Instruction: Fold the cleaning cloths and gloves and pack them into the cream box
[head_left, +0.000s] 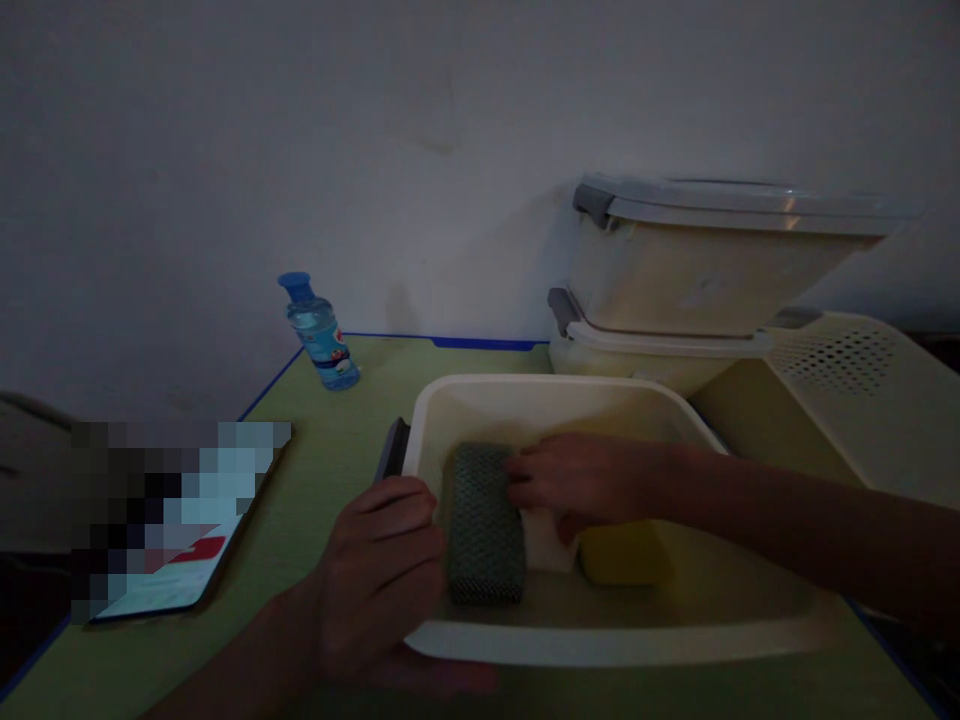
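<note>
A white plastic bin [570,645] stands in front of me. My left hand [382,580] is closed round its left wall, near a grey side latch [393,448]. Inside, a grey-green mesh-covered sponge [486,530] lies along the left. My right hand [581,480] reaches in from the right, fingers curled down over a white block [546,545], which looks like a sponge and is partly hidden by the hand. Its fingertips come up against the mesh sponge's right edge. To the right of the white block lies a yellow sponge [624,555], close below the thumb.
Two lidded, translucent boxes [675,275] are stacked behind the bin by the wall. A perforated white basket [862,380] is at the right. Back left stands a blue bottle [324,340]. A tablet-like screen [187,550], partly blurred out, rests on the green table [300,480].
</note>
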